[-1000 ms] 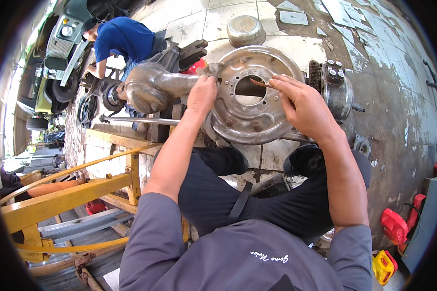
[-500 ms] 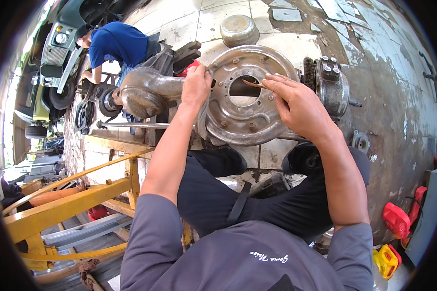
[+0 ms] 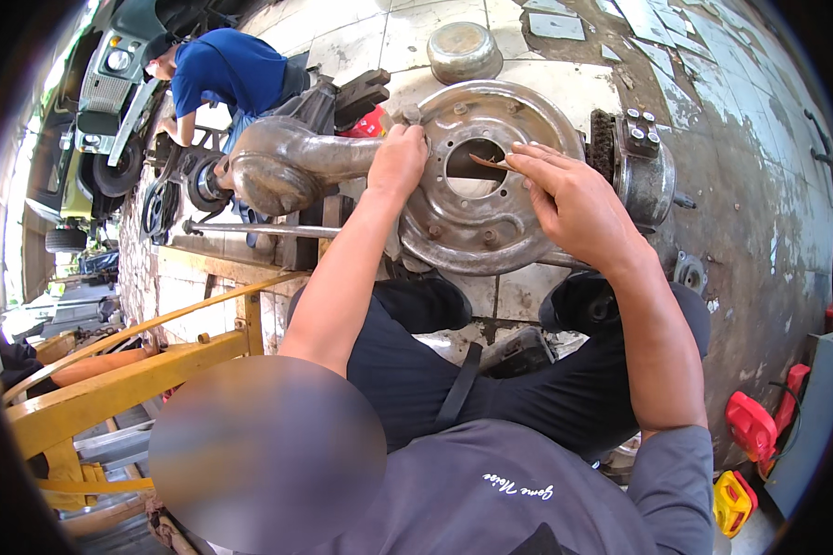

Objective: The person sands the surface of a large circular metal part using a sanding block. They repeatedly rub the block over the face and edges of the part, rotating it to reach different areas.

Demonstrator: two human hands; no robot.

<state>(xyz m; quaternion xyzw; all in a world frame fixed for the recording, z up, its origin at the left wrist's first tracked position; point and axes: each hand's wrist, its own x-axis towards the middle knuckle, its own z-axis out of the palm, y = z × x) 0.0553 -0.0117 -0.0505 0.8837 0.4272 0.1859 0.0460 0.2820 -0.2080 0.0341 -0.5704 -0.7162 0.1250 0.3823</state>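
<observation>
A round, worn brake backing plate (image 3: 463, 213) with a large central hole and bolt holes stands before me, tilted to face me. My left hand (image 3: 401, 165) is closed on its left rim, the fingertips partly hidden. My right hand (image 3: 574, 199) is over the plate's right side, holding a thin, curved, reddish-brown strip (image 3: 488, 163) between thumb and fingers. The strip's tip reaches across the central hole. Left of the plate, near my left hand, lies a bulbous metal axle housing (image 3: 278, 165). A hub with a bolted end (image 3: 640, 166) is to the plate's right.
A metal drum (image 3: 464, 54) sits on the tiled floor beyond the plate. A yellow frame (image 3: 130, 388) stands at my left. Another person in a blue shirt (image 3: 231, 72) bends near a parked vehicle (image 3: 106, 97). Red (image 3: 752, 425) and yellow containers (image 3: 733, 504) are at lower right.
The plate and both hands appear slightly farther right in view, and my left arm has shifted right. My right hand still holds the strip at the central hole.
</observation>
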